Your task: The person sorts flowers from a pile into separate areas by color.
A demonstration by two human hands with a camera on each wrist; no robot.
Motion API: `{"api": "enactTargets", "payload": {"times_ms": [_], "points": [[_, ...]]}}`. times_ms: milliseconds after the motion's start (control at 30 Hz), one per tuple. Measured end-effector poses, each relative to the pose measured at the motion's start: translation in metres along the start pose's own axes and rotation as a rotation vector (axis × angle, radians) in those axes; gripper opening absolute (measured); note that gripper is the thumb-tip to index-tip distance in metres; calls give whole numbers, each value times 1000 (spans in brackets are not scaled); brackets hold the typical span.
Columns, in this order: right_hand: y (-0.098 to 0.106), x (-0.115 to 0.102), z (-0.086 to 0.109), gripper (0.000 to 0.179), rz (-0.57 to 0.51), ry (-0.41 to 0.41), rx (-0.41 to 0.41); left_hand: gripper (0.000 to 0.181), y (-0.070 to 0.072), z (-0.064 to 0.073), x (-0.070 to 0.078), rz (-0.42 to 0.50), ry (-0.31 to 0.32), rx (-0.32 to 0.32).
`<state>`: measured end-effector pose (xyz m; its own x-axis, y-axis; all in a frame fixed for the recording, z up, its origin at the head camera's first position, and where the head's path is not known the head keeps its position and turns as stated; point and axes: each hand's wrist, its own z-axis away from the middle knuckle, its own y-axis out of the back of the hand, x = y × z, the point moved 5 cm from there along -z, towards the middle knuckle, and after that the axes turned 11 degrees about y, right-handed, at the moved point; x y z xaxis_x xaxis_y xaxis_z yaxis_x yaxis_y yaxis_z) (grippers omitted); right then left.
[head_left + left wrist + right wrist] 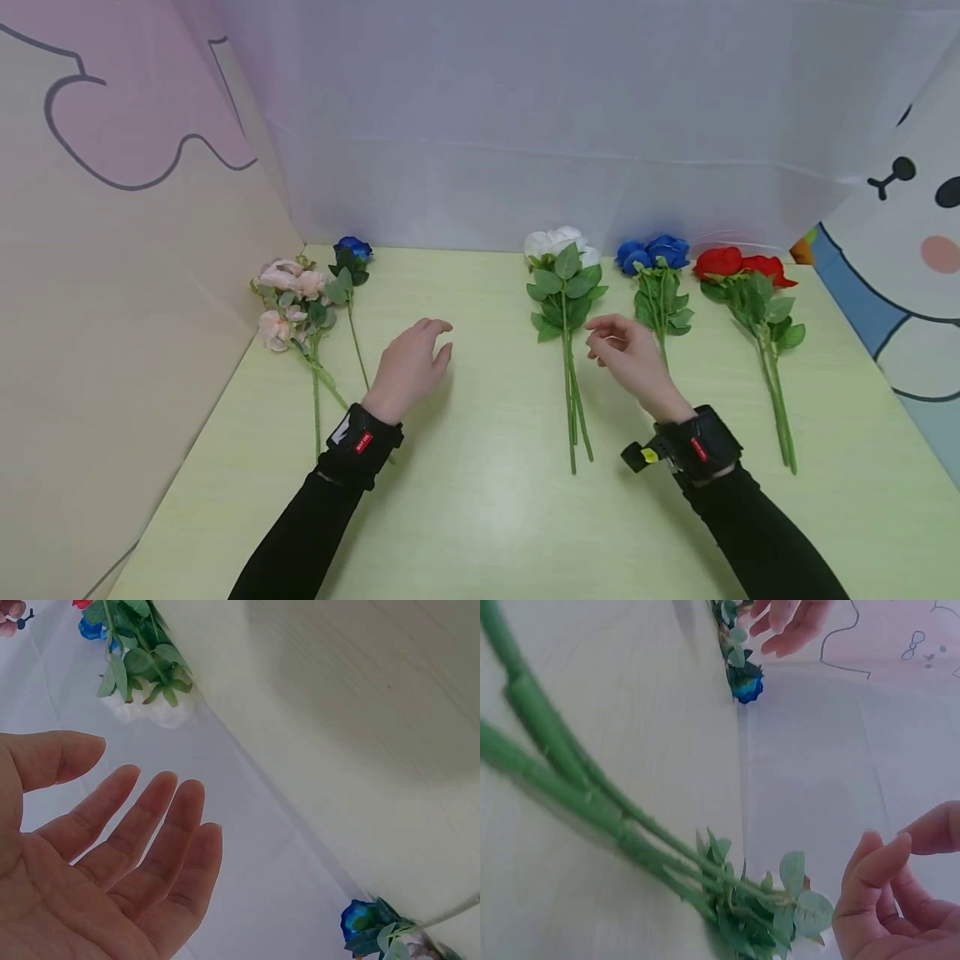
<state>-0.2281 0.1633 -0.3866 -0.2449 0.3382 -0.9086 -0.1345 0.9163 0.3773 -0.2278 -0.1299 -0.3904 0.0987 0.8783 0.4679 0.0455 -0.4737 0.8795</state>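
My left hand point(412, 367) is held over the table at centre-left with its fingers relaxed and nothing in them. Just left of it lie a single blue rose point(354, 247) and a bunch of pale pink flowers point(309, 285), its wrist overlapping their stems in the head view. My right hand point(633, 358), fingers loosely curled and holding nothing, hovers between the stems of a white flower bunch point(567, 262) and a blue rose bunch point(667, 250). In the right wrist view, green stems point(622, 829) run close beside that hand, and the thumb is near the bent index finger.
A bunch of red flowers point(720, 262) lies at the right of the pale table point(480, 517). Behind the table hangs a white cloth point(480, 125). Walls with cartoon drawings stand at left and right.
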Motion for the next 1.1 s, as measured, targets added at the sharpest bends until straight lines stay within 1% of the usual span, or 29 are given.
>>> {"api": "enactTargets", "payload": {"times_ms": [133, 233, 467, 633, 767, 867, 1000, 1100], "points": [[-20, -8, -5, 29, -148, -36, -33, 30, 6, 4, -13, -9, 14, 14], [-35, -16, -8, 29, -236, -59, -55, 30, 11, 8, -22, -13, 27, 27], [-68, -29, -14, 28, -466, -123, -72, 32, 25, 16, -48, -20, 102, 41], [-90, -37, -17, 25, -619, -178, -84, 32, 37, 23, -66, -40, 138, 69], [-108, -40, -19, 26, -700, -205, -97, 33, 44, 28, -82, -47, 187, 75], [-120, -41, -21, 28, -733, -226, -106, 34, 48, 33, -93, -58, 235, 75], [-136, -42, -21, 30, -770, -281, -103, 36, 55, 39, -102, -85, 305, 79], [-146, -43, -21, 29, -796, -325, -93, 38, 60, 43, -106, -98, 367, 66]]}}
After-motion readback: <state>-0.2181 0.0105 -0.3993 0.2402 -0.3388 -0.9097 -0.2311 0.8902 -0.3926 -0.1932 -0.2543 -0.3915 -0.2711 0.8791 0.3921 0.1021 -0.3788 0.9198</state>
